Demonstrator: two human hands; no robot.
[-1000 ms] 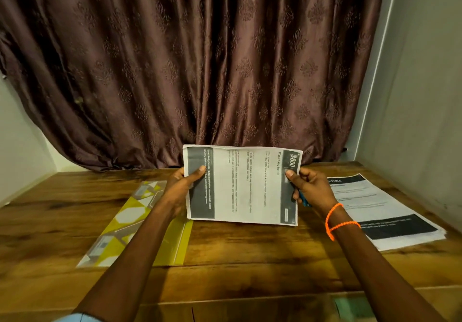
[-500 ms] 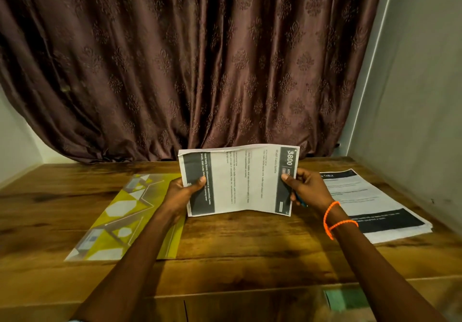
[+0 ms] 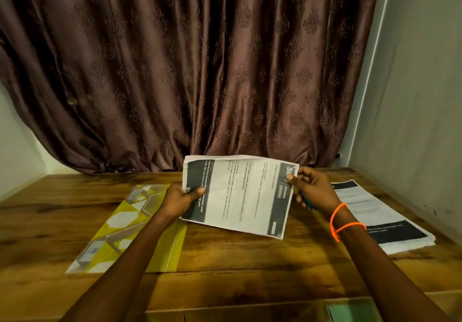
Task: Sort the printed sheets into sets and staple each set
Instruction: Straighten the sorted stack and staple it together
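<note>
A set of printed sheets (image 3: pixel 246 196) with dark bands at both ends is held sideways above the wooden table, tilted down to the right. My left hand (image 3: pixel 181 198) grips its left edge, thumb on the front. My right hand (image 3: pixel 313 188) pinches the top right corner between thumb and fingers, and a small blue object (image 3: pixel 307 203), partly hidden, sticks out under its palm. A stack of printed sheets (image 3: pixel 382 219) lies flat on the table to the right.
A yellow patterned folder (image 3: pixel 120 231) lies on the wooden table (image 3: pixel 250 271) to the left. A brown curtain (image 3: pixel 200 71) hangs behind the table and a grey wall (image 3: pixel 412 96) closes the right side. A greenish item (image 3: pixel 350 309) shows at the near edge.
The held sheets have tipped clockwise, their right end dropping lower. My right hand moved up from the right edge to the top right corner. My left hand kept its grip.
</note>
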